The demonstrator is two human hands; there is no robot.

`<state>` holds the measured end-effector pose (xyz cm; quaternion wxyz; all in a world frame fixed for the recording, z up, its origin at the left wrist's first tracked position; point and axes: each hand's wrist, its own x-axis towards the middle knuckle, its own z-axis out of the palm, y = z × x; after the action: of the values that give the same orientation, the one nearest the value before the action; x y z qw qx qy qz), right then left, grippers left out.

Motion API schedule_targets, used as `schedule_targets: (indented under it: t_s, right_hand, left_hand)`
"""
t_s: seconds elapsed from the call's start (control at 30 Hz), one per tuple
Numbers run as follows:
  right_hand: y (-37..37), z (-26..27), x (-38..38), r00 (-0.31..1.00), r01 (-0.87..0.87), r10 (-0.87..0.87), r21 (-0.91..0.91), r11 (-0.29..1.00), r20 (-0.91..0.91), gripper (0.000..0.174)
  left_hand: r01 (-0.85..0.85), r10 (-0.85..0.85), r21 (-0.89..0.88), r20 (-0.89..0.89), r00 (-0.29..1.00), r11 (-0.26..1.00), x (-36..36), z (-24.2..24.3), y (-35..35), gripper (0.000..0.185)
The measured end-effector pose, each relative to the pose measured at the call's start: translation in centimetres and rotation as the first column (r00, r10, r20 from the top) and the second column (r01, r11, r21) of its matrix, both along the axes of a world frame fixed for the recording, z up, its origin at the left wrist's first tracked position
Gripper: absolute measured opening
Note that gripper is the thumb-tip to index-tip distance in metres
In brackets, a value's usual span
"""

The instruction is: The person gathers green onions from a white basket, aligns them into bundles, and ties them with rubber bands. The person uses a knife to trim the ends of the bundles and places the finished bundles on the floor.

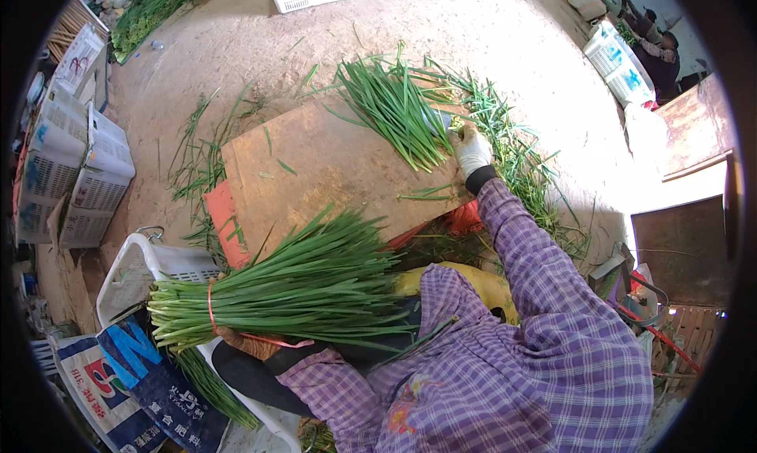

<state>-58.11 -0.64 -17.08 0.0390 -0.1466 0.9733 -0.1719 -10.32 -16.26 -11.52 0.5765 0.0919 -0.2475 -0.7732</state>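
My left hand [254,345], mostly hidden, holds a large bundle of green garlic chives [284,299] from below over my lap. A red band [210,308] circles the bundle near its pale stem ends, and a loose red strip [278,340] trails by my wrist. Reaching to the far right of a worn wooden board [307,163], my white-gloved right hand [474,148] is at the stem ends of a loose pile of chives [390,110]. A flat bluish-grey piece [437,119], perhaps a blade, shows beside its fingers; whether they grip it is unclear.
Chive scraps [514,139] litter the floor around the board. A white plastic basket [159,258] with printed sacks [171,382] stands at my left. Stacked white crates [83,163] are farther left. Another crate [618,62] and people [656,57] are at the upper right.
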Motion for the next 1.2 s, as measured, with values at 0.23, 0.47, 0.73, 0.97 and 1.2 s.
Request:
schedule_targets:
  t_s: [0.23, 0.47, 0.73, 0.97, 1.2]
  right_hand:
    - [-3.4, 1.4, 5.4, 0.988, -0.101, 0.079, 0.17, 0.98, 0.134, 0.112]
    - [-6.0, 0.3, 8.1, 0.997, -0.078, 0.071, 0.29, 0.954, 0.037, 0.125]
    - [-7.1, -2.5, 4.1, 0.989, -0.088, 0.123, 0.339, 0.937, -0.081, 0.075]
    - [-8.9, -3.0, 3.4, 0.986, -0.112, 0.15, 0.376, 0.92, -0.074, 0.025]
    - [-8.4, -4.3, 3.8, 0.935, -0.184, 0.282, 0.384, 0.905, -0.215, 0.019]
  left_hand:
    - [0.129, -0.128, 0.065, -0.025, 0.991, 0.989, -0.2, 1.0, 0.0, 0.073]
    - [0.106, -0.106, 0.101, -0.006, 0.994, 0.989, -0.3, 1.0, 0.0, 0.072]
    - [0.119, -0.117, 0.089, -0.025, 0.993, 0.989, -0.3, 0.9, -0.1, 0.07]
    - [0.097, -0.091, 0.079, -0.072, 0.993, 0.992, -0.6, 0.6, 0.1, 0.07]
    - [0.111, -0.101, 0.112, -0.093, 0.991, 0.987, -0.4, 0.4, 0.6, 0.072]
